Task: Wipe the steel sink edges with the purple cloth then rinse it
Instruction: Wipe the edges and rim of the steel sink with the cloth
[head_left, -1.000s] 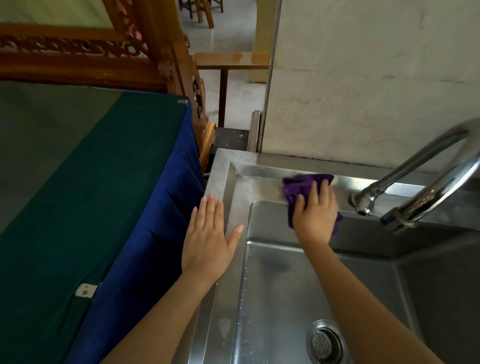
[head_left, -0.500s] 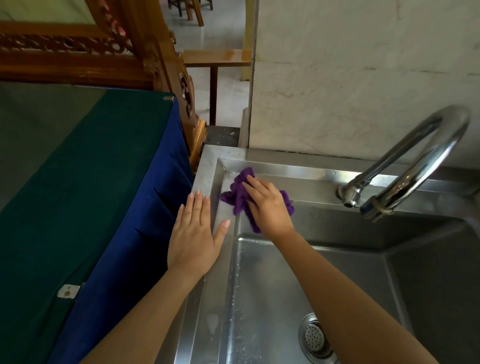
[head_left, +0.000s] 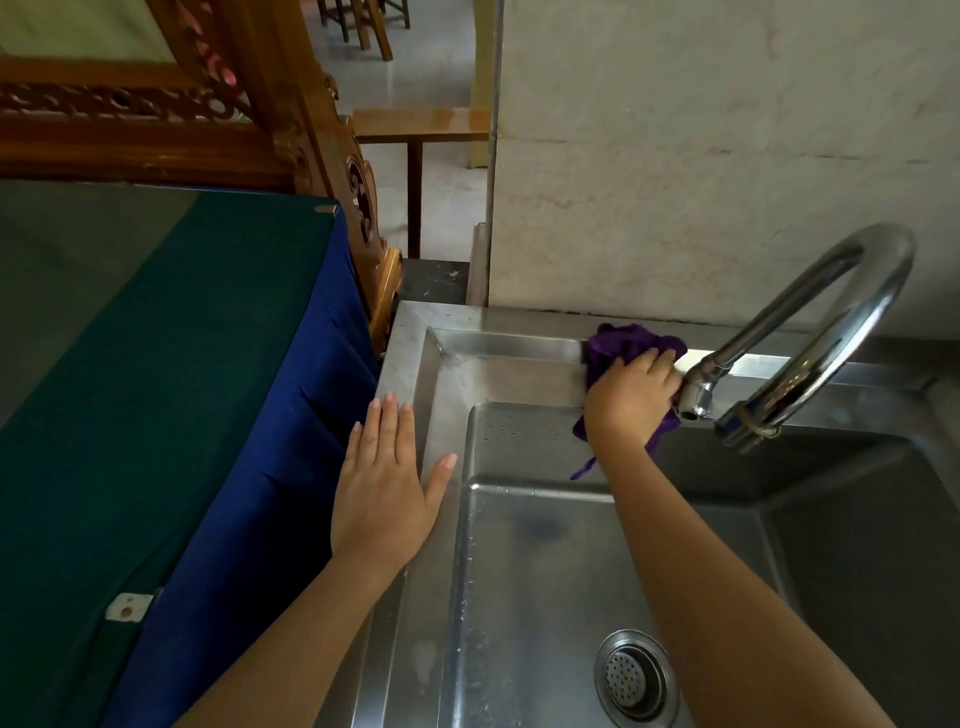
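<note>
Right hand (head_left: 631, 397) swept purple cloth (head_left: 631, 345) from sink's 10 o'clock corner along back edge of steel sink (head_left: 511, 343) toward faucet (head_left: 810, 332); fingers clenched on cloth. Left hand (head_left: 384, 499) stays flat, fingers released, on left rim. Back edge nearly wiped; rinse pending.

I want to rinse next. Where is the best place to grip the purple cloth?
Probably the bunched part of the purple cloth on the back ledge under the right hand, gathered from above. Its loose tail hangs into the sink and would slip.

The right hand (head_left: 631, 397) covered the middle of the crumpled purple cloth (head_left: 626, 345). The rectangular steel sink (head_left: 498, 353) ran off the bottom and right edges, beyond that cloth.
</note>
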